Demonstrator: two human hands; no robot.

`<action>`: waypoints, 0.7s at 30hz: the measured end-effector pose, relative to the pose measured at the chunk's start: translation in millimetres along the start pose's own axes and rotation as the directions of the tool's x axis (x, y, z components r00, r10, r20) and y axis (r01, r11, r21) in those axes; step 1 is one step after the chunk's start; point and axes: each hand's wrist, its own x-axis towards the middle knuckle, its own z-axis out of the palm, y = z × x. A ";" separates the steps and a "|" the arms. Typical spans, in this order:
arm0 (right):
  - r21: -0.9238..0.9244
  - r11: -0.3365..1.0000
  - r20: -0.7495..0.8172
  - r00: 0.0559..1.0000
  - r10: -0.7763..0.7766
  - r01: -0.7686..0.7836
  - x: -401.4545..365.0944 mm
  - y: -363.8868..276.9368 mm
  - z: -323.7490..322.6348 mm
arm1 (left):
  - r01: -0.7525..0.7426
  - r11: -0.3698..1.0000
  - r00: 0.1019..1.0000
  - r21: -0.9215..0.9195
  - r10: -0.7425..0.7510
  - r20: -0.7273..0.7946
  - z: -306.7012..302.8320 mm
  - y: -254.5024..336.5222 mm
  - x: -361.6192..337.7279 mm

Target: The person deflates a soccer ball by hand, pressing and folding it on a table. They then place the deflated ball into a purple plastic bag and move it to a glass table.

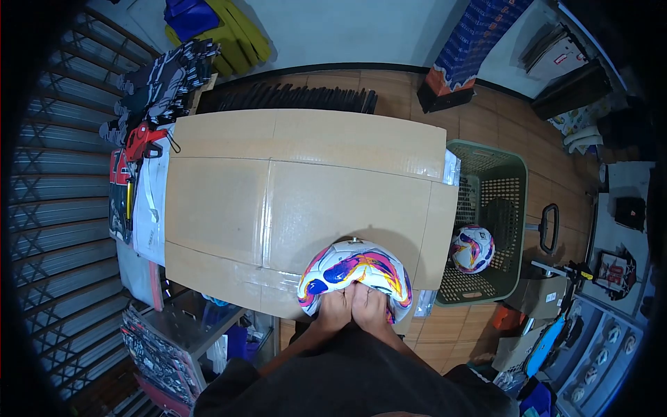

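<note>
A white soccer ball with pink, blue and orange swirls rests at the near edge of a cardboard-covered table. It looks partly deflated, its near side bent inward into a curved shape. My left hand and my right hand are side by side against this dented side. Both hands are closed, with knuckles together and fingers curled onto the ball; the fingertips are hidden.
To the right, a green plastic basket holds a second, round ball. A red tape dispenser lies at the table's left end. Black rod-like items line the far side. A metal shutter stands at left.
</note>
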 end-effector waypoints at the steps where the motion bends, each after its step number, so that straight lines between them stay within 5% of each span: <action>1: 0.101 0.993 0.007 0.998 0.059 -0.059 -3.1 1.5 2.5 | -0.015 1.000 1.000 0.006 0.015 -0.019 0.0 4.0 1.7; 6: 0.444 0.840 0.068 0.947 0.315 -0.311 -9.0 3.2 12.9 | -0.073 0.997 0.994 0.010 0.074 -0.081 -0.4 14.0 7.1; 21: 0.492 0.735 0.175 0.880 0.441 -0.466 5.4 -6.3 0.9 | -0.057 0.998 0.996 -0.038 0.054 -0.075 0.3 15.4 9.3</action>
